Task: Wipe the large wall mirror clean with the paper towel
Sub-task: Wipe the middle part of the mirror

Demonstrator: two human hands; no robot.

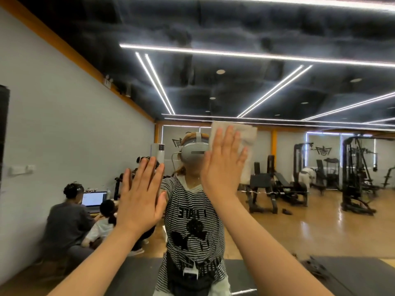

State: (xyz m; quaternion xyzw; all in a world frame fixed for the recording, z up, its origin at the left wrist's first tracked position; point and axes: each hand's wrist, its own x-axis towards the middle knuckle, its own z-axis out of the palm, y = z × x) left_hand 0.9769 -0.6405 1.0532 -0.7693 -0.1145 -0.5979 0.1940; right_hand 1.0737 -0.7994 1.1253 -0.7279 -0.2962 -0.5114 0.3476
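mirror (277, 86), paper towel (245, 133) under right hand (222, 167)

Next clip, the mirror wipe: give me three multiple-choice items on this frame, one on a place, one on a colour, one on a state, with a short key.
1. Where is the paper towel?
A. Under the right hand, flat on the mirror
B. Under the left hand
C. On the floor

2. What colour is the paper towel?
A. Blue
B. White
C. Yellow

3. How is the left hand held?
A. Fist closed
B. Pinching a cloth
C. Fingers straight, palm toward the glass, holding nothing

Key:
1 A: the towel's edges show above and beside the right hand's fingers.
2 B: the sheet looks white against the reflected gym.
3 C: the left hand's fingers are spread and straight, with nothing beneath them.
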